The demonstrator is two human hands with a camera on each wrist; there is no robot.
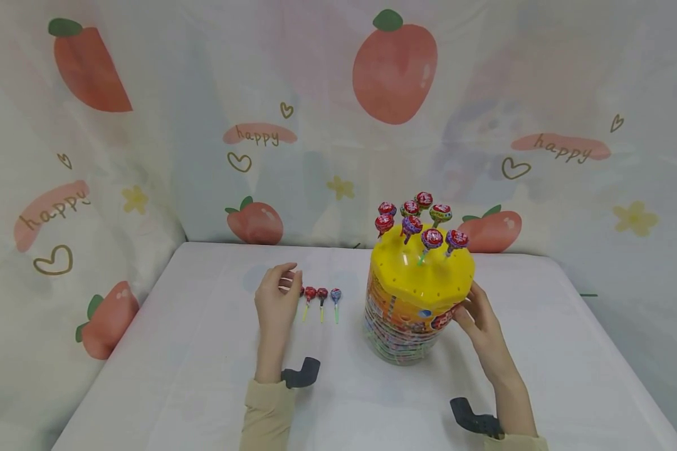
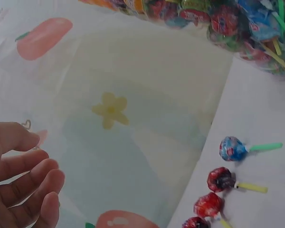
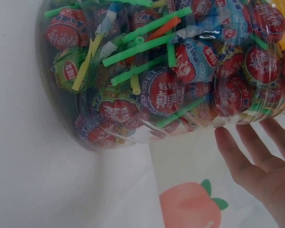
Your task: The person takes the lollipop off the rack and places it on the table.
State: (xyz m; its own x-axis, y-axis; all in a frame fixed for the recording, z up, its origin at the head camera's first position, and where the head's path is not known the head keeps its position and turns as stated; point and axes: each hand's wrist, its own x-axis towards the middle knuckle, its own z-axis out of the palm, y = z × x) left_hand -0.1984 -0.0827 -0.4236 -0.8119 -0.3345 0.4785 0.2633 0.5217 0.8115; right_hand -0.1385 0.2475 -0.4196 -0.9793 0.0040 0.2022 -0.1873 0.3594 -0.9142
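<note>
A tall clear plastic jar (image 1: 403, 335) full of wrapped lollipops stands right of the table's middle. Several more lollipops (image 1: 432, 238) stick up out of its yellow lid (image 1: 423, 275). My right hand (image 1: 483, 316) touches the jar's right side, its fingertips (image 3: 225, 137) at the clear wall and not wrapped round it. Left of the jar, my left hand (image 1: 278, 293) hovers over the table with relaxed, slightly bent fingers and nothing in them. Beside it lies a row of several lollipops, among them a blue one (image 2: 232, 148) with a green stick; the hand partly hides the leftmost.
White cloth covers the table (image 1: 203, 363). Behind and to the left hangs a pale curtain (image 1: 310, 75) printed with peaches, hearts and flowers. A dark strap mount (image 1: 301, 374) sits on the left wrist and another (image 1: 474, 418) on the right.
</note>
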